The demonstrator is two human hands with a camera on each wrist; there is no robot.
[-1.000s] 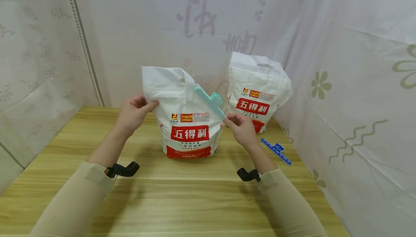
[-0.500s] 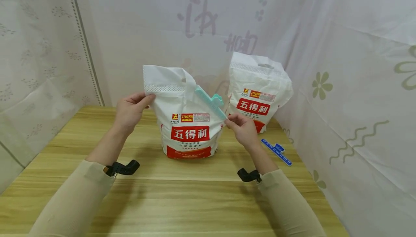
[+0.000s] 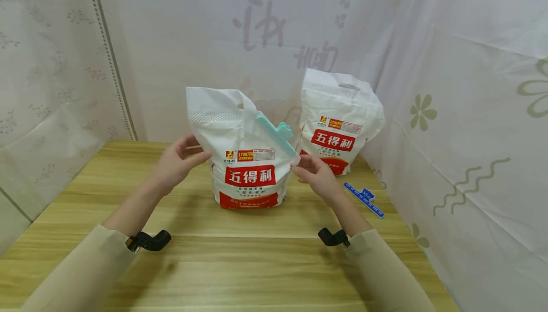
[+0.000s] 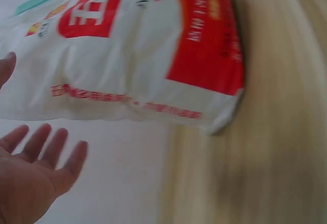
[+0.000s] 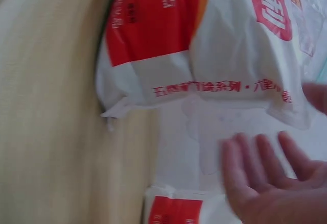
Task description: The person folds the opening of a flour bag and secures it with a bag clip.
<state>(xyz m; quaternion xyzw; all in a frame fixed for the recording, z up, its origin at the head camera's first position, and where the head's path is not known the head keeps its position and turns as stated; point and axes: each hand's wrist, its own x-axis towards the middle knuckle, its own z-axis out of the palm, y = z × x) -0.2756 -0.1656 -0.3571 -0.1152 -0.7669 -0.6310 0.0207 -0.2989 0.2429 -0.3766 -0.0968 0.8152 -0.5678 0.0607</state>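
From where I sit, pale printed cloth (image 3: 180, 31) fills the back and both sides of my head view. Below it spreads the wood-grain worktop (image 3: 248, 264). The front bag (image 3: 246, 157), white with red panels and Chinese lettering, stands upright on the worktop between the two hands; its top right corner is folded down, leaving a slanted edge on that side. The rear bag (image 3: 336, 112), with a matching print, stands behind it to the right, near the cloth.

Beige sleeves (image 3: 81, 274) reach in from the bottom. My left hand (image 3: 177, 164) is released at the front bag's left side, its fingers spread apart, holding nothing; the thumb tip comes up to the bag's edge, and I can't tell if it touches. My right hand (image 3: 317, 174) is also released, fingers extended beside the bag's right corner; whether any fingertip makes contact there, I can't say. The right wrist view blurs its fingers.

The teal clip (image 3: 277, 136) lies along the slanted edge, its wavy tab pointing up and right. The blue clip (image 3: 364, 199) rests on the worktop to the right of my right hand. Each wrist carries a small black device (image 3: 147, 241).
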